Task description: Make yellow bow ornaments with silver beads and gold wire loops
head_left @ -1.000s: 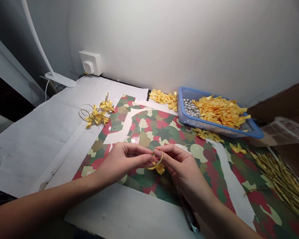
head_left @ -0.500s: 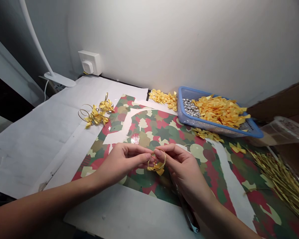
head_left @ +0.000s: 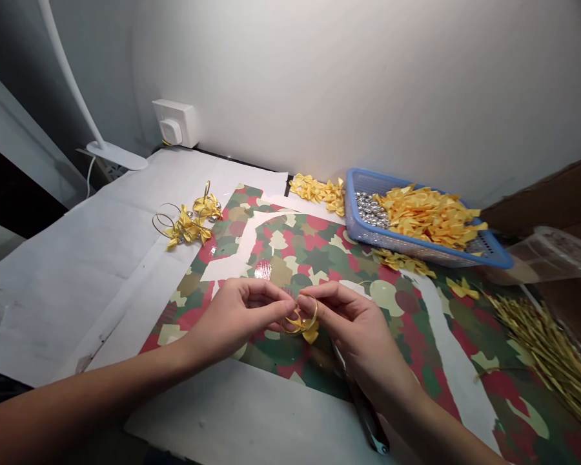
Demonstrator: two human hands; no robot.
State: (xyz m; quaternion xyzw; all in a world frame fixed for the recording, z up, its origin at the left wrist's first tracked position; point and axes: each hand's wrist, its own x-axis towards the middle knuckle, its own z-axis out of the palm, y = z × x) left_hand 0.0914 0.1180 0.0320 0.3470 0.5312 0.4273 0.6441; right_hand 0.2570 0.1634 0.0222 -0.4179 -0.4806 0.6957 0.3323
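- left hand [head_left: 237, 316], right hand [head_left: 356, 323]: both pinching gold wire loop [head_left: 315, 315] with yellow ribbon bow [head_left: 311, 333], held between them
- hands hide wire-bow join
- dark tool [head_left: 368, 416] under right wrist, partly hidden, unclear

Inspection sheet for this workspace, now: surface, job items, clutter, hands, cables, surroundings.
Surface: green-and-red patterned paper lying on a white paper sheet.
Job items: gold wire loop with yellow satin bow, pinched between both hands.
Clutter: blue plastic basket holding yellow satin bows and silver beads; loose gold strips at right.
Hands: bare left hand and bare right hand, fingertips meeting at the loop.
Cables: thin white cable below the white lamp base.
Surroundings: white wall socket with plug; brown cardboard.
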